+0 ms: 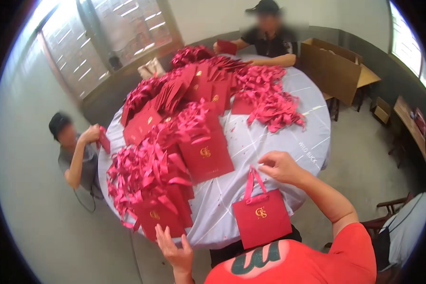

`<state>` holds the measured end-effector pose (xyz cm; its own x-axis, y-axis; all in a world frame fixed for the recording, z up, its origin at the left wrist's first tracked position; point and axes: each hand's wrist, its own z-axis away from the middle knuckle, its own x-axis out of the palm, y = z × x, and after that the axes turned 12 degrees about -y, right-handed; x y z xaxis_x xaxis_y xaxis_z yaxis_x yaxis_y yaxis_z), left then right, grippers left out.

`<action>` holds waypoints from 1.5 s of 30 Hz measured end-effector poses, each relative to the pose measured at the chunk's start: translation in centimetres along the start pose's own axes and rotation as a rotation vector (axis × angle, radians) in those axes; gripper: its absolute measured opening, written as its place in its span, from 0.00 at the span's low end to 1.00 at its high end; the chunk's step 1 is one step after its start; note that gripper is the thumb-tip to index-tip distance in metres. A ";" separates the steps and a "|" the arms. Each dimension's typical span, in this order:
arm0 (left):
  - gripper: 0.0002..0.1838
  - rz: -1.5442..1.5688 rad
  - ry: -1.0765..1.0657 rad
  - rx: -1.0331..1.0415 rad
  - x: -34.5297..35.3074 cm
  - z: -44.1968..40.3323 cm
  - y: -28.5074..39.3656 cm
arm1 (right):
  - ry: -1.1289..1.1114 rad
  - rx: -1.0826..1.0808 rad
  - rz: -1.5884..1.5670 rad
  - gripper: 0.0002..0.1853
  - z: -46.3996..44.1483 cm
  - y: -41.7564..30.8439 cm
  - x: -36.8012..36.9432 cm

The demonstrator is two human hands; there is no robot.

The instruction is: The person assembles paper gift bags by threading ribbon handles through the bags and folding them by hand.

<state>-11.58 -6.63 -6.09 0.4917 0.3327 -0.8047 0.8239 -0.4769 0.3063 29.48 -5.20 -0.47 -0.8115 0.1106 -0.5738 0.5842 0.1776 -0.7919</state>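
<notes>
A red paper gift bag (262,220) with a gold emblem lies at the near edge of the table, in front of my body. Its pink ribbon handle (254,182) stretches up toward my right hand (280,168). The thumb and forefinger of that hand are bent and a little apart, just right of the ribbon's top; I see nothing held in them. Lower left, my left hand (176,251) is open with fingers spread, beside the bottom of a stack of red gift bags (155,215) with pink ribbons heaped over them.
More bags (206,154) and ribbon piles (274,102) cover much of the round table (312,125). One person (78,154) sits at the left, another (270,38) at the far side, each holding a red item. A cardboard box (331,68) stands back right.
</notes>
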 end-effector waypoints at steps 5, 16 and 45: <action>0.31 -0.034 -0.035 -0.026 -0.4 -0.2 0.4 | 0.041 0.034 0.013 0.10 1.2 1.6 0.9; 0.25 -0.087 0.051 -0.047 -1.8 0.2 1.8 | 0.000 0.095 0.015 0.11 1.0 1.3 1.2; 0.23 0.401 -0.591 0.755 4.8 -5.1 12.5 | -0.223 0.392 -0.222 0.13 -4.5 3.0 2.9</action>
<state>2.54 -6.86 -3.54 0.3065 -0.3175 -0.8974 0.1392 -0.9177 0.3722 28.76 0.09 -3.55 -0.9190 -0.1078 -0.3791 0.3938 -0.2125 -0.8943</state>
